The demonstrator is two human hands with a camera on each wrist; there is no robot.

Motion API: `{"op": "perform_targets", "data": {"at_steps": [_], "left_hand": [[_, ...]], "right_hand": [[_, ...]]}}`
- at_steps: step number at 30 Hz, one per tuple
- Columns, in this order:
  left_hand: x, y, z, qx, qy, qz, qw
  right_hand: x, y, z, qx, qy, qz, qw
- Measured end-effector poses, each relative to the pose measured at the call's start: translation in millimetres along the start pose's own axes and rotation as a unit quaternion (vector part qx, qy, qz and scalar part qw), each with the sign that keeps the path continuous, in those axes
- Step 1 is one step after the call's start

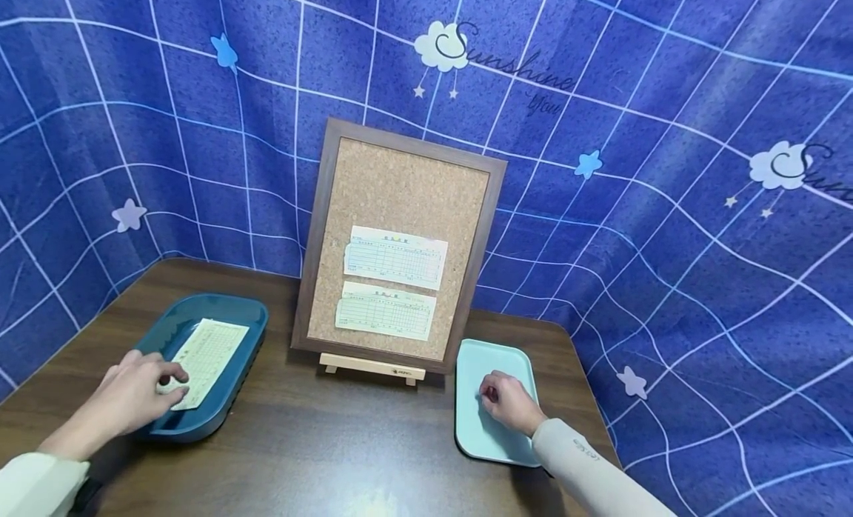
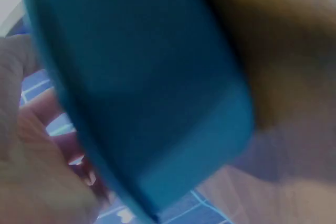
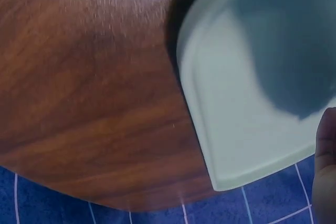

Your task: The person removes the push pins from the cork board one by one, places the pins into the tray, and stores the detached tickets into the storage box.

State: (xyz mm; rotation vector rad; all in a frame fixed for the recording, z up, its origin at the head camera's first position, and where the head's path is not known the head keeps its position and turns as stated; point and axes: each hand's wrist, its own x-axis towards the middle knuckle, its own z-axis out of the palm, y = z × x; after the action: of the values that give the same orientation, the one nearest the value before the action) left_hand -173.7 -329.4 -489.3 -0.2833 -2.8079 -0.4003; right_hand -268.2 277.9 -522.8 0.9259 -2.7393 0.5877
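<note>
A yellowish printed form slip [image 1: 208, 358] lies slanted in the dark blue tray [image 1: 256, 328]. Above the tray's near left part is my left hand [image 1: 135, 389], thumb and forefinger apart, with the slip's lower end visible in the gap between them. In the left wrist view the tray's outer wall [image 2: 173, 93] fills the middle, blurred. Over the pale mint tray [image 1: 476, 435] my right hand [image 1: 509, 401] has its fingers curled; whether anything small is between the fingertips I cannot tell. Only its edge shows beside the tray in the right wrist view.
A framed cork board [image 1: 413, 184] leans on a small wooden stand [image 1: 372, 369] at the back centre. Two printed slips, an upper slip [image 1: 396, 258] and a lower slip [image 1: 386, 312], hang on it. Behind the brown table [image 1: 313, 458] hangs a blue gridded curtain [image 1: 220, 147].
</note>
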Motion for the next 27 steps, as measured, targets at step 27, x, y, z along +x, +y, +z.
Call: {"op": "perform_targets", "data": {"at_steps": [27], "left_hand": [[98.6, 100.9, -27.1, -0.115, 0.12, 0.043, 0.9851]], "right_hand": [[55.8, -47.2, -49.7, -0.052, 0.23, -0.074, 0.969]]}}
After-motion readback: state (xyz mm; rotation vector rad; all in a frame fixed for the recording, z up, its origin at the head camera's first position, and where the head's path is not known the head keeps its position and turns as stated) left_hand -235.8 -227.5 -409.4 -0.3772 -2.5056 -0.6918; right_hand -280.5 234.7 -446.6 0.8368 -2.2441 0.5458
